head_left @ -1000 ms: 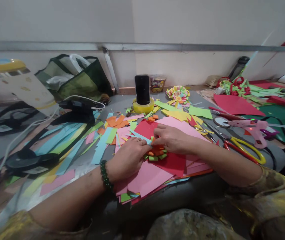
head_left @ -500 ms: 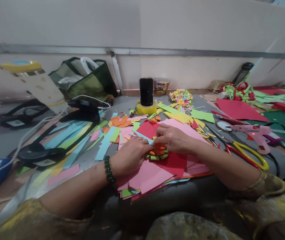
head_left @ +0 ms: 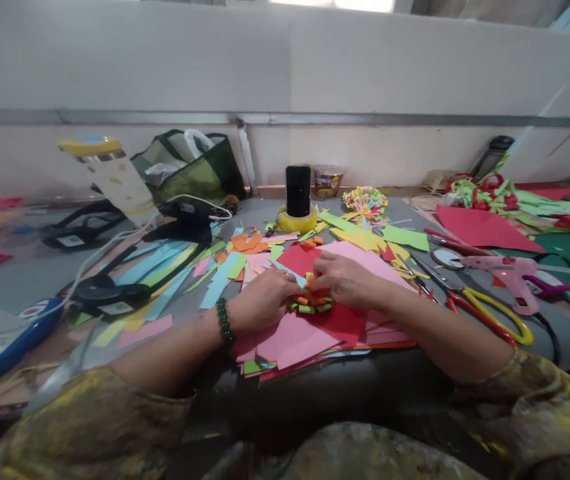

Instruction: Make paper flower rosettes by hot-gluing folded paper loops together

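Just back from the table's (head_left: 253, 215) front edge lies the paper flower (head_left: 312, 301), a frilled round of orange and green curls, on smooth red paper (head_left: 351, 325) and pink sheets (head_left: 292, 339). The right hand (head_left: 345, 280) pinches its orange curls; the left hand (head_left: 267, 297) touches its side with bent fingers, though whether it grips cannot be told. By the far edge, a green mesh bag (head_left: 207, 175) holds white plastic (head_left: 163, 171), and a phone (head_left: 298, 189) stands upright in yellow tape (head_left: 298, 221). Lettering on the tapered cup (head_left: 328, 183) is too small to read.
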### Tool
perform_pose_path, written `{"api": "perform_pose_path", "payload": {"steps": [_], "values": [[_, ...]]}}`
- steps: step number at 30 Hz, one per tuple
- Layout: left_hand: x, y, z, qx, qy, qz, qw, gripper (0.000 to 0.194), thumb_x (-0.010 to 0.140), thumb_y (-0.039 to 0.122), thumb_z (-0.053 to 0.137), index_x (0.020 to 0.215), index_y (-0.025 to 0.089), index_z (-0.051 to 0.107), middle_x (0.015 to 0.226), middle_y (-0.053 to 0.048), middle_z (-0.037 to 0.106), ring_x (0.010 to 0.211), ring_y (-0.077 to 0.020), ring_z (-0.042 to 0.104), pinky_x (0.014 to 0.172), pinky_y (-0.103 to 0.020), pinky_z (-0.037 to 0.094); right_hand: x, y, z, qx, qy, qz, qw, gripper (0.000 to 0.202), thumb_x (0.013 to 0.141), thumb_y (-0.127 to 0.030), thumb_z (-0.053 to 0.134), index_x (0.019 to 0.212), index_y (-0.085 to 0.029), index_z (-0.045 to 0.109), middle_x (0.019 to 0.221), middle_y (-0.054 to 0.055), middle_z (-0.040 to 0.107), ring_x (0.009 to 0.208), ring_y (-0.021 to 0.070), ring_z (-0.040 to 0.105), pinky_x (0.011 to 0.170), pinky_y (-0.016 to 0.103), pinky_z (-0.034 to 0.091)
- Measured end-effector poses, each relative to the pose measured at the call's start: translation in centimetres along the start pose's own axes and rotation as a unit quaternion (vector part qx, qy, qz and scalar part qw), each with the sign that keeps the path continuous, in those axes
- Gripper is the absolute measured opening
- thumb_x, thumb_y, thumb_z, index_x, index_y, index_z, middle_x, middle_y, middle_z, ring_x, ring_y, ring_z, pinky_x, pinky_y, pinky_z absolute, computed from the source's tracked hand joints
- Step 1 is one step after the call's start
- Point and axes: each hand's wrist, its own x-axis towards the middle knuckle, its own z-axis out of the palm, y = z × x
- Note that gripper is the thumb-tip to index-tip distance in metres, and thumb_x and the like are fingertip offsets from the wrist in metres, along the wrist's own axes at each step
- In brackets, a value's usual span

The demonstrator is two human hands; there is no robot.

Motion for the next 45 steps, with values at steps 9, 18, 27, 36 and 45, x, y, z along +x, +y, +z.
{"api": "perform_pose_path", "payload": {"steps": [9,18,27,36,45], "values": [[0.0,0.0,-0.1,-0.043,0.01,-0.005,0.999,0.046,0.074,0.0,0.048,0.101,0.019,0.08,0.089,-0.008,0.077,0.082,-0.0194,0.066,0.078,-0.029,0.05,0.2,0.1,-0.1,0.083,-0.004,0.043,0.996,0.034,0.078,0.002,0.052,0.081,-0.018,0.08,0.077,0.005,0.057,0.076,0.0175,0.049,0.071,0.029,0.037],[-0.1,-0.7,0.1,-0.087,0.069,-0.023,0.994,0.036,0.078,0.006,0.049,0.09,0.021,0.08,0.092,-0.005,0.078,0.086,-0.0182,0.07,0.083,-0.028,0.053,0.1,0.2,-0.6,0.117,-0.019,0.295,0.948,0.024,0.083,-0.014,0.058,0.105,-0.018,0.068,0.093,0.007,0.071,0.084,0.0197,0.061,0.07,0.028,0.041],[0.9,-2.1,0.4,-0.103,0.111,-0.113,0.982,0.035,0.083,0.021,0.058,0.114,0.015,0.073,0.11,-0.012,0.074,0.1,-0.0244,0.068,0.094,-0.037,0.051,0.6,0.7,0.4,0.203,-0.024,0.306,0.93,0.026,0.08,-0.01,0.062,0.105,-0.016,0.063,0.081,0.001,0.068,0.071,0.0136,0.061,0.063,0.021,0.042],[2.2,-2.8,-0.9,-0.172,0.027,-0.139,0.975,0.032,0.065,0.022,0.07,0.097,0.017,0.074,0.091,-0.004,0.068,0.085,-0.0225,0.064,0.08,-0.033,0.051,0.7,0.9,1.0,0.272,0.051,0.263,0.924,0.018,0.071,-0.012,0.066,0.087,-0.018,0.059,0.071,-0.001,0.064,0.063,0.0136,0.058,0.055,0.022,0.04],[4.1,-3.9,-4.2,-0.376,-0.048,-0.113,0.918,0.009,0.063,0.026,0.078,0.066,0.019,0.073,0.063,0.004,0.068,0.064,-0.0148,0.06,0.064,-0.023,0.047,0.7,2.2,0.5,0.341,0.283,0.172,0.88,0.024,0.084,-0.032,0.063,0.104,-0.019,0.062,0.084,0.003,0.069,0.077,0.0178,0.064,0.076,0.033,0.052]]}}
